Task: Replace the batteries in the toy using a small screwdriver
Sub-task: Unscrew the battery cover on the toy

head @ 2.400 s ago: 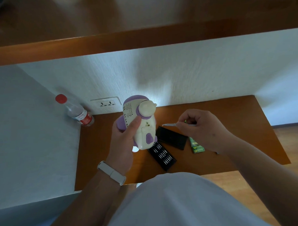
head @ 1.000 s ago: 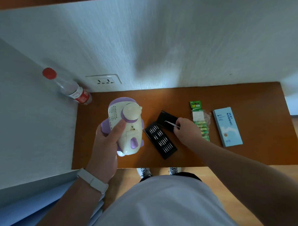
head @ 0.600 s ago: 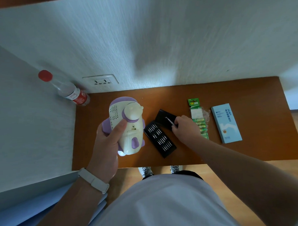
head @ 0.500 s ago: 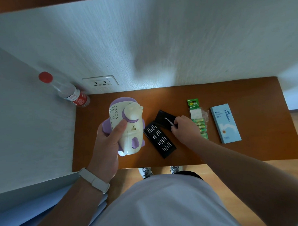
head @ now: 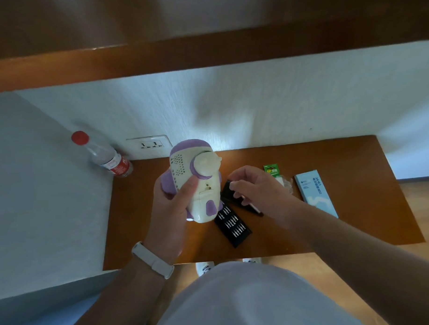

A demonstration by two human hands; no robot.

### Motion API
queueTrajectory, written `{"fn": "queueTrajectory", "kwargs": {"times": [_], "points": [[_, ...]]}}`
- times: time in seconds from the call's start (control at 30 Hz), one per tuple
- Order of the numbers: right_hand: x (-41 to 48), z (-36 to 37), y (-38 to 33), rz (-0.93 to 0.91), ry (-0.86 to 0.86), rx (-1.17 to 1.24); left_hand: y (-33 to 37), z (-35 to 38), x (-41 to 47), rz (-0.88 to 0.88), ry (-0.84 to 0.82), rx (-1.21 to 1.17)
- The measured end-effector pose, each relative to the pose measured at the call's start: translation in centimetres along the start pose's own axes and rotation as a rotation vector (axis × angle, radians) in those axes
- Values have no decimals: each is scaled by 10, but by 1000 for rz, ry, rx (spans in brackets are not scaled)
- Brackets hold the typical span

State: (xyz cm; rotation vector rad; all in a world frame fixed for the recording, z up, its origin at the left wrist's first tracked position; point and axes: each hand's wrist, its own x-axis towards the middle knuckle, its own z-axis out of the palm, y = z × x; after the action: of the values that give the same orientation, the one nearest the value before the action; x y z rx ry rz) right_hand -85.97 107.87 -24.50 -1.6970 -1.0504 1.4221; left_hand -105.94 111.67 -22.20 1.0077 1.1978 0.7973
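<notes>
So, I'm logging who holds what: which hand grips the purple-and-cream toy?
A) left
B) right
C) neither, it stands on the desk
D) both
A: the left hand wraps round the toy and holds it above the desk; the right hand is beside it, not on it.

One head-worn wide-angle view. Looks steeply down and forward at the desk (head: 368, 205) from close above its near edge; wall (head: 279, 106) stands behind the desk.

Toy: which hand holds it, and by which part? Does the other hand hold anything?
The left hand grips the toy round its middle. Whether the right hand holds anything cannot be told.
</notes>
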Motion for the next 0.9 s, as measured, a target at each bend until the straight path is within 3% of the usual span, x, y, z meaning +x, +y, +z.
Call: {"fn": "queueTrajectory", "kwargs": {"times": [0.17, 0.4, 0.9], "points": [[-16, 8, -32, -2, -179, 309, 8, 13, 3, 60, -14, -64], [-21, 18, -44, 25, -187, 566, 9, 18, 2, 141, -3, -64], [-25, 28, -37, 20, -219, 752, 13, 12, -2, 207, 16, -12]]}}
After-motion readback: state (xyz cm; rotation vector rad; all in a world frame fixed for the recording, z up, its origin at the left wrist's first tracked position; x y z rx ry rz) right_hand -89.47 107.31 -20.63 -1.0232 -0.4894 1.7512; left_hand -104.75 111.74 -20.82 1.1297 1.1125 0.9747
